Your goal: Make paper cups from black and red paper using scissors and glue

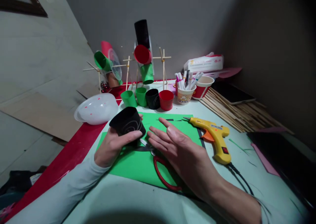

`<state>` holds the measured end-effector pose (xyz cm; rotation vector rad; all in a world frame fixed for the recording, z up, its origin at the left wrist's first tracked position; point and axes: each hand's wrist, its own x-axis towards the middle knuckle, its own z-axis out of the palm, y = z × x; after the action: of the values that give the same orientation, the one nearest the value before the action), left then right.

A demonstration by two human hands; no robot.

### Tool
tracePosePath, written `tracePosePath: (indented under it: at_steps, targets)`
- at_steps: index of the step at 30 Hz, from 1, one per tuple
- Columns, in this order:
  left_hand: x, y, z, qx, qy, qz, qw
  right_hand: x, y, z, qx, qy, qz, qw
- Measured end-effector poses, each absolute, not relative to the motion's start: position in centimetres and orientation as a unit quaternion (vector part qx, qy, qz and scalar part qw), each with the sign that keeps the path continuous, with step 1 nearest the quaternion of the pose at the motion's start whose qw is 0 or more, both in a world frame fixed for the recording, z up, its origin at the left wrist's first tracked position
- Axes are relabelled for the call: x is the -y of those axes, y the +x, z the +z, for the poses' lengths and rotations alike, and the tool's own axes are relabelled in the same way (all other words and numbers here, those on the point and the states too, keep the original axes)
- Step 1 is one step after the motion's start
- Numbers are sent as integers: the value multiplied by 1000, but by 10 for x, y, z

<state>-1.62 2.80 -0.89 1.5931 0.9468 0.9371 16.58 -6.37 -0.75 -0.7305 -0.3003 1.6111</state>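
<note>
My left hand (116,143) is wrapped round a black paper cup (128,123) with pale curved lines on its side, tilted over the green sheet (133,168). To the right of it, my right hand (177,145) is held with fingers stretched out and nothing in them. Scissors with red handles (164,178) lie on the sheet, partly hidden beneath my right hand. Thin black scraps (170,120) rest near the sheet's far edge. Beside the sheet on the right is a yellow glue gun (217,138) with an orange trigger and a black cord.
Green, black and red cups (166,100) stand in a row behind the sheet. Further back are stick frames with a wheel of coloured cups (142,54). A cup of markers (186,94), wooden sticks (227,109) and a black tablet (233,92) are at right; a white balloon (98,109) lies left.
</note>
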Motion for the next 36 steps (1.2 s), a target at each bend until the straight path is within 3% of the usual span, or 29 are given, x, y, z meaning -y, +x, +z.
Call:
tracePosePath:
  at_steps: [11, 21, 30, 36]
  targets:
    - [-69, -27, -21, -400, 632, 412, 520, 48, 179, -11, 221, -341, 644, 648]
    - [-90, -33, -29, -429, 704, 426, 372, 48, 179, -12, 284, -355, 627, 633]
    - [-92, -52, -12, -420, 721, 464, 299, 48, 179, -13, 302, -390, 607, 623]
    - [-92, -48, -21, -414, 761, 426, 263, 46, 178, -19, 322, -386, 609, 614]
